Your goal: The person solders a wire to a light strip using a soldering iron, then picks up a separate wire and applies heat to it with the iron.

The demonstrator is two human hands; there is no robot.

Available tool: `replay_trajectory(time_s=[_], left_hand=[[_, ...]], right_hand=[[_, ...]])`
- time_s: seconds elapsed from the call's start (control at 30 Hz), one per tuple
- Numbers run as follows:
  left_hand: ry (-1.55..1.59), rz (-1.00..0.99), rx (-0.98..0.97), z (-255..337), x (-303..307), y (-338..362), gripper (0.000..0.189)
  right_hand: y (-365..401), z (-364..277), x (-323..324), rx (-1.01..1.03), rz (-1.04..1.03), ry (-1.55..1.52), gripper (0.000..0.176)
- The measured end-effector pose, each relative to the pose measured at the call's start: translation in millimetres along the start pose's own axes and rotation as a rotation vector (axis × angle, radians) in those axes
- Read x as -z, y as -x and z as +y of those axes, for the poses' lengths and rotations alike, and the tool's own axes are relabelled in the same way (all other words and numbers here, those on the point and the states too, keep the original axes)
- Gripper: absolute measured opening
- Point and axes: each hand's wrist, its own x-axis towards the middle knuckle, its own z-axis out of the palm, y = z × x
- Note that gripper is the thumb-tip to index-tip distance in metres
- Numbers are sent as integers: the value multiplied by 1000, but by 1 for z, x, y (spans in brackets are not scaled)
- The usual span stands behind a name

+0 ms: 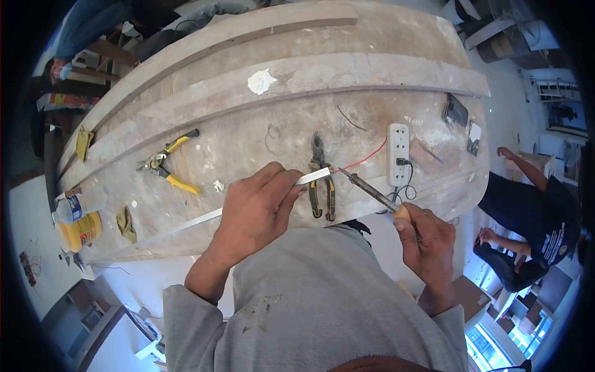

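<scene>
Pinched in my left hand [255, 208] is a long, thin white strip [315, 176], its end pointing right and its other part running down-left along the table. A red wire [370, 155] curves away near that end. My right hand [426, 239] is closed round the pale handle of a soldering iron [375, 194], whose tip is right by the strip's end and the wire. Under the strip lie pliers [318, 149] with black and yellow handles. To the left, cutting pliers [167, 163] with yellow grips lie spread on the table.
A white power strip [398, 137] with a plugged-in black cord lies right of the pliers, near a phone [456, 110]. Two long boards [372, 73] cross the table [235, 146]. Bottles [80, 230] stand at the left. Other people [527, 208] are at right and upper left.
</scene>
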Motion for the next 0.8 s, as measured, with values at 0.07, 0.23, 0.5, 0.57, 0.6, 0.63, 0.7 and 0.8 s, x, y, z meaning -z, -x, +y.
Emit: replay_trajectory(time_s=[0.07, 0.23, 0.5, 0.57, 0.6, 0.63, 0.7, 0.8], left_hand=[[0, 3, -13, -1, 0, 0, 16], [-17, -14, -13, -2, 0, 0, 16], [-19, -14, -9, -6, -3, 0, 14], [-19, -18, -8, -7, -4, 0, 14], [-20, -15, -5, -7, -4, 0, 14], [-21, -13, -2, -7, -5, -1, 14], [-24, -7, 6, -6, -5, -1, 14], [-40, 17, 14, -5, -8, -1, 16]], right_hand=[[0, -1, -1, 11, -15, 10, 29], [-1, -3, -3, -2, -35, 14, 29], [-5, -6, -2, 17, -49, 34, 28], [-5, -6, -2, 9, -58, 29, 28], [-6, -6, -2, 1, -64, 25, 27], [-6, -6, -3, 1, -65, 25, 27], [-6, -6, -3, -10, -76, 18, 27], [-7, -8, -2, -29, -98, 15, 27]])
